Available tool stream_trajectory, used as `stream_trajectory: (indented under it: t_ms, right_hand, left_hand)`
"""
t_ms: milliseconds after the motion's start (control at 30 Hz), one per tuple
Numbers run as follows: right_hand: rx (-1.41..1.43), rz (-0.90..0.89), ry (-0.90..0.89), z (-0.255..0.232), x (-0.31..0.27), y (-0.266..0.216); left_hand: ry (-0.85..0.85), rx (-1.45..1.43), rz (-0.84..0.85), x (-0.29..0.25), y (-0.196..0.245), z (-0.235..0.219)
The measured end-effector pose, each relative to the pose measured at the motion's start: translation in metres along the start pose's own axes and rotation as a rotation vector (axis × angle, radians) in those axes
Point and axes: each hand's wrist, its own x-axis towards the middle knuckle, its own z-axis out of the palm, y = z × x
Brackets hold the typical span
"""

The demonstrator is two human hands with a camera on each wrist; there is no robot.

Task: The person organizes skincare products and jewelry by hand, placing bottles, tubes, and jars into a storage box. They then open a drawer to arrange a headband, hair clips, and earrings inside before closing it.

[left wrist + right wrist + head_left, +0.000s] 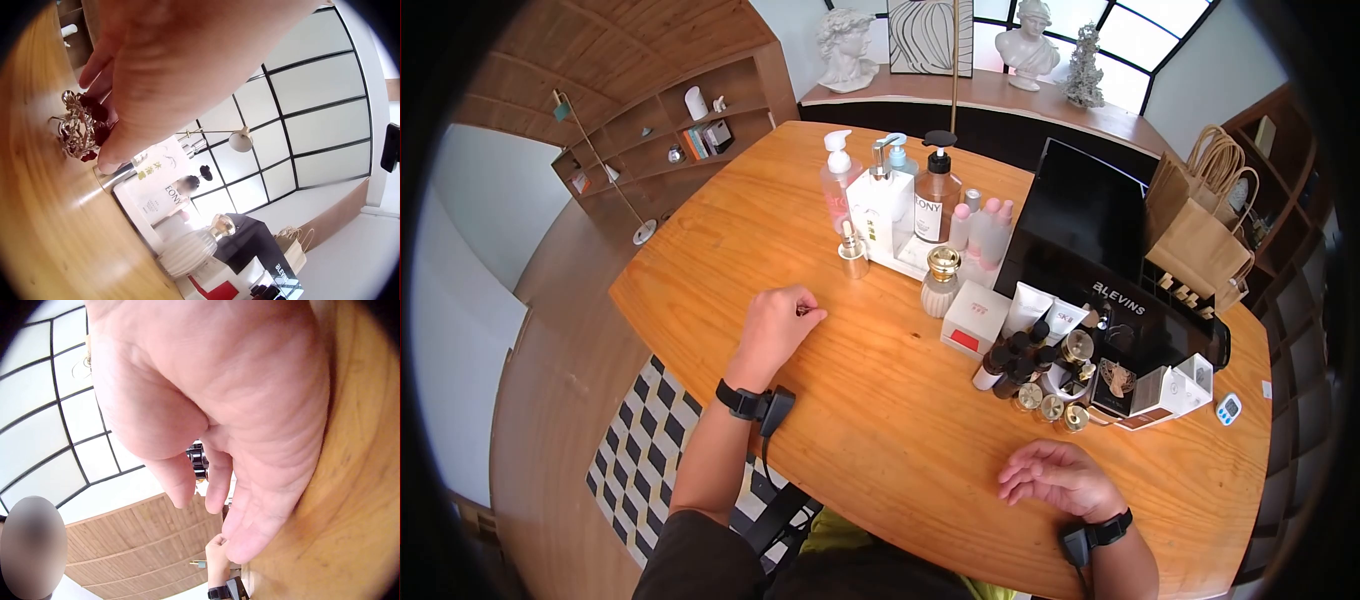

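My left hand (774, 325) is low over the left middle of the wooden table (860, 400). Its thumb and fingers pinch a small openwork metal ornament with dark red flowers (78, 128), held close to the tabletop; in the head view the fingers hide most of it. Just beyond that hand stands a small bottle with a shiny metallic base (853, 258). Near the front right edge rests my right hand (1065, 478), its side against the wood, fingers loosely bent and nothing in them.
Pump bottles (938, 195) stand in a white tray at the back. A ribbed perfume bottle (940, 288), a white box (977, 318), white tubes (1030, 305) and several small dark bottles fill the centre right. Behind are a black case (1090, 210) and paper bags (1200, 230); a small timer (1228, 408) lies right.
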Motion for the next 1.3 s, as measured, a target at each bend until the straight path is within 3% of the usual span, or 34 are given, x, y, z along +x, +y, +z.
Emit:
stream_trajectory:
  t_ms: [333, 467, 667, 833, 967, 1167, 1300]
  right_hand:
    - [0.019, 0.002, -0.042, -0.003, 0.0, -0.001]
    - [-0.013, -0.012, -0.012, -0.001, 0.001, 0.0]
    - [-0.013, -0.017, -0.006, 0.001, 0.0, -0.001]
    - [0.031, -0.013, -0.049, -0.002, 0.001, -0.001]
    - [0.035, -0.012, -0.05, -0.002, 0.001, -0.002]
    - [0.023, -0.016, -0.056, -0.001, 0.0, -0.002]
    - [0.018, -0.005, -0.055, -0.003, 0.001, -0.001]
  left_hand:
    - [-0.037, -0.293, -0.121, -0.013, -0.009, -0.01]
    - [0.006, -0.298, -0.112, -0.017, -0.023, -0.014]
    - [-0.172, -0.115, -0.123, -0.016, -0.013, -0.04]
    - [-0.32, 0.034, 0.034, -0.015, -0.014, -0.04]
    - [-0.341, 0.036, 0.07, -0.011, -0.017, -0.03]
    - [-0.346, 0.153, 0.12, -0.01, 0.013, -0.028]
    - [-0.423, -0.222, 0.202, -0.028, 0.054, -0.013]
